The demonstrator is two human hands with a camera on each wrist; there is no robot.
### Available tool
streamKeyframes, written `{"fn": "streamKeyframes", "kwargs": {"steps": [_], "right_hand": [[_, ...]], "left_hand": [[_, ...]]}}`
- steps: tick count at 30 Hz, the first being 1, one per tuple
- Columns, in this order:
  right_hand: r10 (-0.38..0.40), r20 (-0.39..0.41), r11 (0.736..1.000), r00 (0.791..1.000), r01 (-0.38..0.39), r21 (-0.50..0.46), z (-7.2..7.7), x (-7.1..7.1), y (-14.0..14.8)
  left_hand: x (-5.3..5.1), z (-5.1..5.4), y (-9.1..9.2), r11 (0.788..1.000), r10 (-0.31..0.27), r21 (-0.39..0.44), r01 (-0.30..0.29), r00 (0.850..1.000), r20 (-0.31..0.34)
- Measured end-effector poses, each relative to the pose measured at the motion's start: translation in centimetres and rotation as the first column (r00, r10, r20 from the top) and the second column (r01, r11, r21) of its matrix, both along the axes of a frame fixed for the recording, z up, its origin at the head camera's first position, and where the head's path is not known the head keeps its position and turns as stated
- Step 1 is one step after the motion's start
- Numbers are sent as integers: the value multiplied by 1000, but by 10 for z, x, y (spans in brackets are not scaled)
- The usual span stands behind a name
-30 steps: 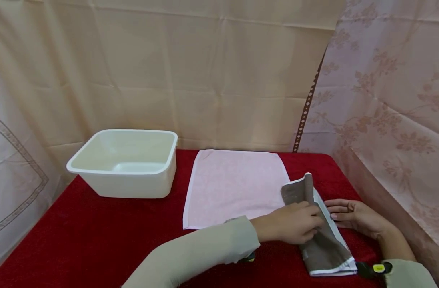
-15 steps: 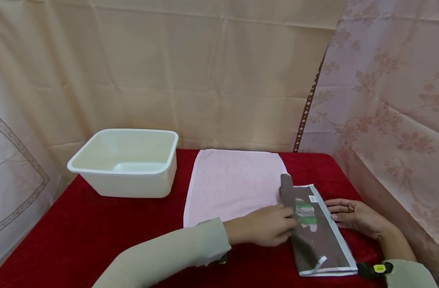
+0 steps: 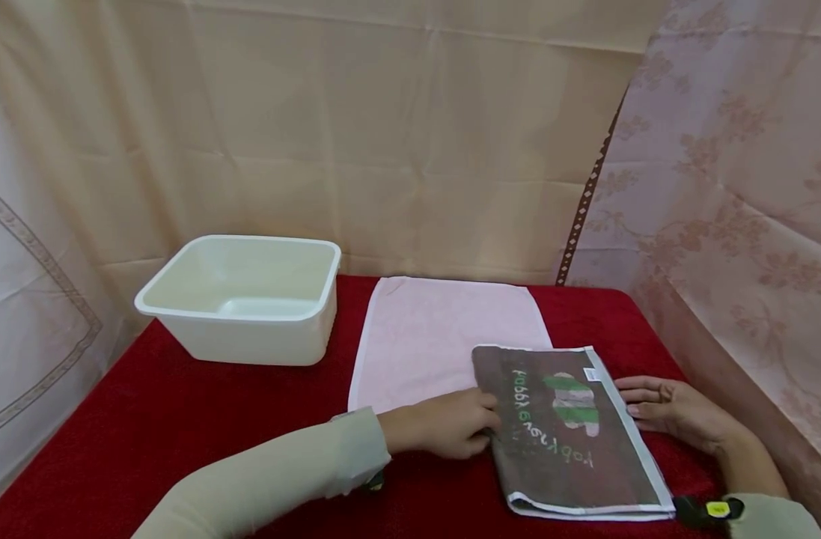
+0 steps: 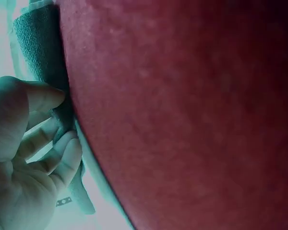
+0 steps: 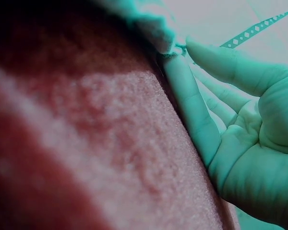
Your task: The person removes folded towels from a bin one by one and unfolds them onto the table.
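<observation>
A brown towel (image 3: 551, 442) with white edging, a green-and-white striped patch and lettering lies folded at the right of the table. Its far left corner overlaps a pink towel (image 3: 444, 329). My left hand (image 3: 444, 423) pinches the brown towel's left folded edge; in the left wrist view the thumb and fingers (image 4: 69, 153) close about that edge. My right hand (image 3: 676, 412) rests on the table along the brown towel's right edge, its fingers loosely extended. In the right wrist view, the fingertips (image 5: 175, 67) meet the towel's edge.
A white plastic basin (image 3: 248, 340) stands at the back left of the table, with nothing in it. Dark red cloth (image 3: 181, 419) covers the tabletop. Beige curtains (image 3: 383, 150) hang behind it, and a patterned pink curtain (image 3: 740, 187) closes off the right side.
My left hand has moved left, drawing the brown towel's top layer over until it lies flat, with its patch and lettering showing. The right hand has kept its place by the right edge.
</observation>
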State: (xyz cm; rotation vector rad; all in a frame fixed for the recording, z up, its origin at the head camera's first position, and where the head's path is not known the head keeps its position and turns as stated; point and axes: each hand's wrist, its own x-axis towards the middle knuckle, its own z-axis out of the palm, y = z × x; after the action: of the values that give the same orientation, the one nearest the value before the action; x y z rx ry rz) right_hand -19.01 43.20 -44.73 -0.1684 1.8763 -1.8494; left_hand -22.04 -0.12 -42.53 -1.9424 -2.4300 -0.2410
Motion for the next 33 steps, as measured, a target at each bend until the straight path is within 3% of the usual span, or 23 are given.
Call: {"fn": "streamKeyframes", "kwargs": {"steps": [6,10,12,15,17,19,23,28,30,33], "right_hand": [[-13,10,1000,1000,13,-6,-1,3,2],[-15,8,1000,1000,16,-13,-1,4,2],[-18,7,1000,1000,19,-9,-1,4,2],[-23,7,1000,1000,23,3,0,4,1],[-24,6,1000,1000,24,7,0,3,0],[-15,0,1000,1000,15,3,0,3,0],[17,-7,999,1000,-17,-29,-1,1,-1],[38,-15,997,999,-39,-59,-1,1,-2],[41,-16,997,999,-42,-62,-1,1,-2],[46,-18,997,999,-47,-67,-1,1,-1]], "left_hand": [[-5,7,1,998,-3,-68,9,996,86],[-9,14,4,997,38,-74,-27,987,158],[-11,15,6,997,68,-45,-62,988,136],[-15,14,7,991,130,5,-131,991,17],[-20,13,8,983,182,31,-180,982,-59],[-26,12,8,975,220,44,-217,971,-95],[-39,9,6,968,249,-4,-251,965,-84],[-53,2,2,947,311,-97,-308,950,20],[-55,2,0,942,327,-107,-319,943,60],[-56,7,0,948,309,-98,-303,949,63]]}}
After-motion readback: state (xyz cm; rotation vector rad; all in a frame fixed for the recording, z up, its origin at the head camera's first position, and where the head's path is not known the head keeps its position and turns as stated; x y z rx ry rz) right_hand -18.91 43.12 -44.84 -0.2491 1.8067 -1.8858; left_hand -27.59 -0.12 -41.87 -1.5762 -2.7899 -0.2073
